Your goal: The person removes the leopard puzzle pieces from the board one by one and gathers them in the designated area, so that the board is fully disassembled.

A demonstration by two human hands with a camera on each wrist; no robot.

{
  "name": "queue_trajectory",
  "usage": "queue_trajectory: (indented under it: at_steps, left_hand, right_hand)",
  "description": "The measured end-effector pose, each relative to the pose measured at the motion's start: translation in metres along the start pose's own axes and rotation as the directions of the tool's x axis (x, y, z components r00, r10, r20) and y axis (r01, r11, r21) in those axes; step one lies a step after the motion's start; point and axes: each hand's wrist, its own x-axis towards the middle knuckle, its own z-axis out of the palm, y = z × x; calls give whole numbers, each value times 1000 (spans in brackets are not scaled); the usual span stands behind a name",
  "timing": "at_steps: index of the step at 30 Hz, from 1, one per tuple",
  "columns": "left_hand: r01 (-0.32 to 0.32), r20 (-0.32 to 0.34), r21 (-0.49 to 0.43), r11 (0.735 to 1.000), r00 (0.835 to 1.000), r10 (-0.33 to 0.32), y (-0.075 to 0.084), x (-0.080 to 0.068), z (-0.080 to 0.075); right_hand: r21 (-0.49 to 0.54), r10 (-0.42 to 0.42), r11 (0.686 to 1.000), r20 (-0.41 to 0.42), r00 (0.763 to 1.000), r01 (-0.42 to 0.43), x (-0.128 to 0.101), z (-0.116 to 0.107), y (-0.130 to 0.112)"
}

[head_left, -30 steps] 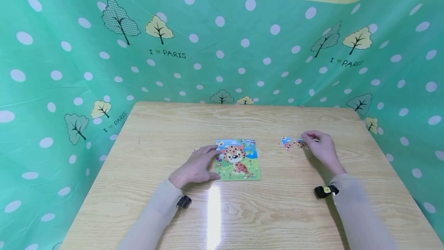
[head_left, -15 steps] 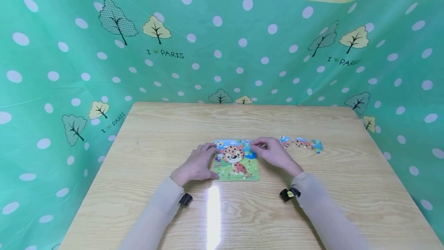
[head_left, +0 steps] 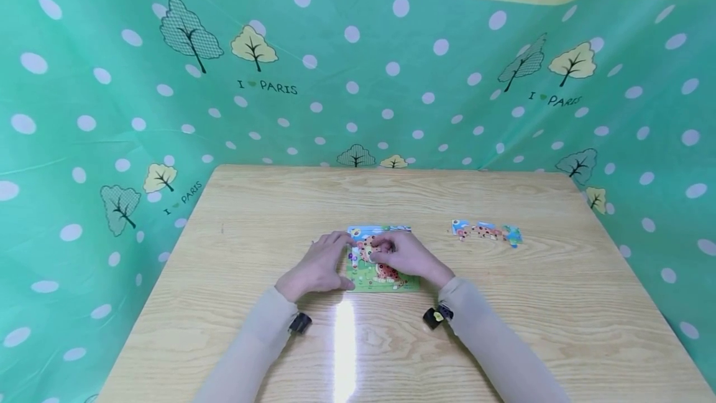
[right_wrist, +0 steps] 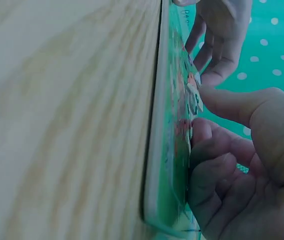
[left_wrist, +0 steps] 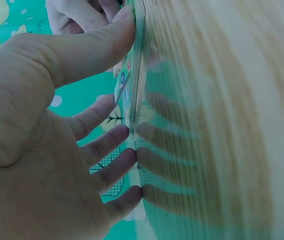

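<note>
While the left hand (head_left: 316, 264) presses flat on the puzzle board's (head_left: 386, 282) left edge, the right hand (head_left: 404, 255) has come back from the loose pieces (head_left: 484, 231) and now pinches one piece (right_wrist: 194, 89) on the board.

Head looks down; wrists close, sharing puzzle board (head_left: 383, 278) (edge-on)

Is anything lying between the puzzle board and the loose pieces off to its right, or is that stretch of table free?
Nothing visible does. Bare table lies between the puzzle board and the loose pieces. The right hand rests on the board.
</note>
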Motion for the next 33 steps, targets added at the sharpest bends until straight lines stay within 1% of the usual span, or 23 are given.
queue_trajectory:
  at_steps: [5, 10, 16, 21, 25, 27, 33]
  left_hand:
    - [-5, -3, 1, 1000, 1000, 5, -1, 0, 0]
    - [-17, -8, 3, 1000, 1000, 17, -1, 0, 0]
    - [-21, 11, 15, 1000, 1000, 21, -1, 0, -1]
    - [-43, 26, 26, 999, 999, 43, -2, -1, -1]
    - [-48, 38, 31, 998, 998, 46, -3, -2, -1]
    - [-43, 31, 36, 998, 999, 42, -3, -1, -1]
    - [-39, -26, 72, 997, 999, 41, -1, 3, 4]
  right_hand:
    - [11, 13, 1000, -16, 1000, -12, -1, 1, -5]
    - [73, 32, 997, -43, 999, -28, 0, 3, -6]
    - [135, 45, 990, -39, 998, -39, 0, 3, -6]
    - [140, 37, 990, -26, 999, -33, 1, 2, -5]
    - [135, 26, 991, -26, 999, -22, 1, 2, -4]
    - [135, 29, 991, -27, 999, -25, 0, 2, -5]
    - [143, 30, 989, -27, 999, -26, 0, 2, -6]
